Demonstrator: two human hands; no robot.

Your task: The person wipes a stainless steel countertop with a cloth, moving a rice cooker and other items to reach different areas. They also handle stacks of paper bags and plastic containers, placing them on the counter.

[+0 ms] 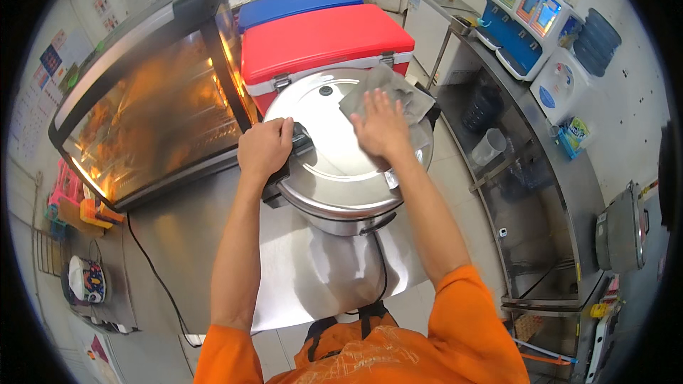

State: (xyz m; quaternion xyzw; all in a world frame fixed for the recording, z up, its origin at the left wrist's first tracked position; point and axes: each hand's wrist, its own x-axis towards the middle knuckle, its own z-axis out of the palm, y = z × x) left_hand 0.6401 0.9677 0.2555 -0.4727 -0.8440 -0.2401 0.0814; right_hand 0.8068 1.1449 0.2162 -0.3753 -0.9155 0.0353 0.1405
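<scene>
A large stainless-steel cooker (336, 225) with a shiny domed lid (315, 112) stands in front of me on a steel worktop (299, 288). My left hand (265, 149) is closed around the black handle (302, 140) on the lid's left side. On the far right of the lid lies a crumpled grey cloth (416, 97). My right hand (381, 128) rests flat on the cloth's near left edge, fingers slightly apart, without a grip on it. Whatever lies under that palm is hidden.
A lit glass display warmer (155, 101) stands close on the left. Behind the cooker are a red cooler box (325, 37) and a blue one (299, 4). A drink dispenser (520, 26) stands on the right-hand steel counter (573, 170). A black cord (155, 272) crosses the worktop.
</scene>
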